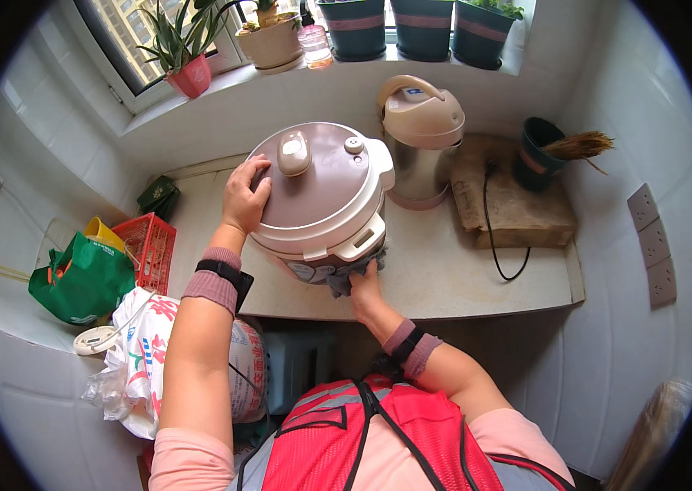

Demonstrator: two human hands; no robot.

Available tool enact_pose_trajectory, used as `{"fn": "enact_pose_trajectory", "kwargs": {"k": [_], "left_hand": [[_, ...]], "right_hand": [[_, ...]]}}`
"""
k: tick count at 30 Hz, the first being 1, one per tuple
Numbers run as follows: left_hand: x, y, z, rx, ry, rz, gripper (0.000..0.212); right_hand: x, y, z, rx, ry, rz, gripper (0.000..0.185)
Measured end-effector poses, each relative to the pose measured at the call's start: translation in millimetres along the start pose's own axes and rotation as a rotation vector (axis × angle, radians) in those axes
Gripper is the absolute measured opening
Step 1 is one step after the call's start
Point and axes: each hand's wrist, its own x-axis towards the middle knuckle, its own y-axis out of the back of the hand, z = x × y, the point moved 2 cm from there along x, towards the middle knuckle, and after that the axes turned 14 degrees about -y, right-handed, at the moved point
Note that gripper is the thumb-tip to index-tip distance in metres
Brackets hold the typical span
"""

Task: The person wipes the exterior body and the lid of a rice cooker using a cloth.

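A large electric pressure cooker point(321, 196) with a brown lid and cream rim stands on the counter before me. My left hand point(246, 195) rests on the left edge of its lid, fingers spread over the rim. Low on the cooker's front, my right hand point(365, 288) grips a dark grey cloth point(355, 275) and presses it against the body below the side handle point(361, 238). Part of the cloth is hidden behind my fingers and under the handle.
Right of the cooker stands a thermos point(422, 144). Beyond it, a brown box point(515, 208) carries a dark pot point(536, 153) holding a straw brush, with a black cord hanging down. Left are a red basket point(148, 248) and green bag point(85, 279). Potted plants point(189, 77) line the windowsill.
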Motion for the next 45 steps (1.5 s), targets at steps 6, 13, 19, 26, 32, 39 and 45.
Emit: {"fn": "enact_pose_trajectory", "kwargs": {"k": [6,13,19,26,32,39,45], "left_hand": [[-13,8,-8,0.018,0.025,0.026,0.030],[-17,8,-7,0.157,0.010,0.043,0.026],[-25,-10,85,0.450,-0.237,0.218,0.030],[-50,-112,184,0.441,-0.362,-0.244,0.043],[-57,-114,158,0.588,-0.509,-0.219,0.028],[-76,-73,146,0.597,-0.666,-0.233,0.024],[-107,-21,121,0.580,-0.818,-0.319,0.027]], "right_hand": [[-42,-45,-3,0.181,-0.411,-0.061,0.032],[15,18,-47,-0.014,-0.070,0.245,0.021],[26,8,-149,0.094,0.359,-0.111,0.034],[58,44,-89,-0.109,-0.057,-0.071,0.044],[33,7,-136,0.009,0.176,-0.174,0.047],[33,32,-124,0.006,0.092,-0.199,0.045],[-55,-23,-190,-0.398,1.153,0.118,0.035]]}}
